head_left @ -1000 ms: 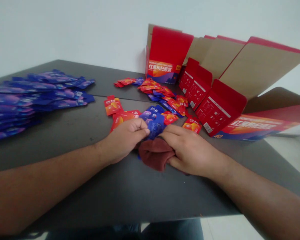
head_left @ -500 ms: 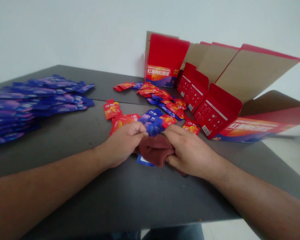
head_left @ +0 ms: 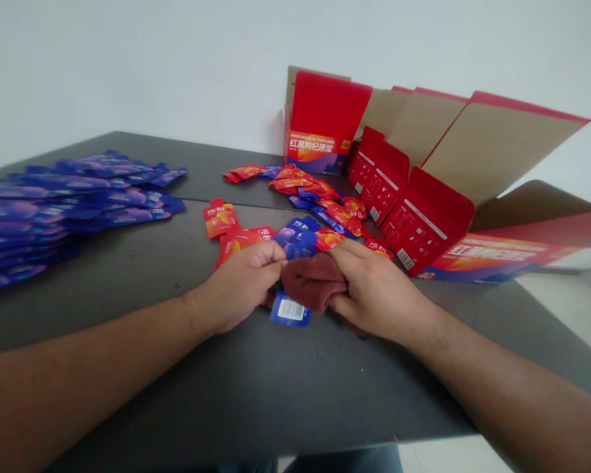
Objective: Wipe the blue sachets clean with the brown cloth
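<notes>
A brown cloth (head_left: 312,281) is bunched in my right hand (head_left: 381,292), whose fingers are closed round its right side. My left hand (head_left: 246,282) is closed in a pinch at the cloth's left edge; what sits between its fingertips is too small to make out. Beneath the cloth, a blue packet (head_left: 290,311) with a white barcode label pokes out toward me. Just beyond the hands lie more blue packets (head_left: 295,236) and red packets (head_left: 241,240), partly covered by my fingers.
Blue packets (head_left: 79,190) are heaped at the left of the grey table (head_left: 256,394). A loose pile of red and blue packets (head_left: 320,194) lies at the back middle. Open red cartons (head_left: 423,217) with raised flaps stand at the right, against the white wall.
My right hand and the cloth have shifted slightly up and away from me, and more of the blue packet's barcode label now shows. My left hand has hardly moved.
</notes>
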Motion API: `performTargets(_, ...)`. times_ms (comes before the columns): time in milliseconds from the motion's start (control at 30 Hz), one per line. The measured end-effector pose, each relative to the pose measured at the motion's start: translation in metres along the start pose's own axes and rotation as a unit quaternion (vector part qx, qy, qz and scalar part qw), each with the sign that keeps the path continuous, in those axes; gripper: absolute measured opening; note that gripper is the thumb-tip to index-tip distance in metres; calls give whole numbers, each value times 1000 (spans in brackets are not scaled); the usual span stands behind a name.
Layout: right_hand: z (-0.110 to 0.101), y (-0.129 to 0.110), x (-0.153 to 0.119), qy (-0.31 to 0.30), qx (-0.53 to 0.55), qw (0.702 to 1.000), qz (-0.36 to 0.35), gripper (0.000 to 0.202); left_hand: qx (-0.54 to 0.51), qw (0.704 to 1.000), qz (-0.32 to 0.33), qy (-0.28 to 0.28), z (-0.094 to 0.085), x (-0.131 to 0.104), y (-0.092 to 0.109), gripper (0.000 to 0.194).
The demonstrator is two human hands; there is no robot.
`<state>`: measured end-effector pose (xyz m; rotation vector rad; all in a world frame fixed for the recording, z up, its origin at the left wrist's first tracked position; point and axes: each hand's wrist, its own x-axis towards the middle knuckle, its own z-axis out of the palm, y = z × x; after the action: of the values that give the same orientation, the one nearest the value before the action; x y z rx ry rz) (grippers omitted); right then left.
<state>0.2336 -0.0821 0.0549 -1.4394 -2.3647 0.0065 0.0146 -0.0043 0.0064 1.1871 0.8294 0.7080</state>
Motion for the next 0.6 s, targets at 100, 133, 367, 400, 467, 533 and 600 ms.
performTargets(100, 2, -2, -1, -30, 17, 999, -28, 16, 24, 999, 22, 6, -1, 0, -2, 20)
performTargets(133, 2, -4, -2, -51, 27, 997, -54, 18, 38, 999, 35, 4, -3, 1, -3, 20)
performTargets(367, 2, -2, -1, -24, 10, 1000, -16, 14, 12, 1000, 21, 3, -2, 1, -2, 19)
performTargets(400, 2, -1, -1, -17, 8, 1000, -5, 13, 5, 1000, 14, 5, -1, 0, -1, 19)
performTargets(467, 3, -3, -1, -36, 18, 999, -22, 15, 6, 1000, 16, 10, 1, 0, 1, 20)
performTargets(533, 3, -7, -3, -76, 30, 994, -70, 18, 20, 999, 24, 11, 1, -1, 1, 22)
performTargets(600, 2, -10, -4, -95, 34, 990, -102, 20, 26, 999, 32, 9, 0, -1, 0, 23)
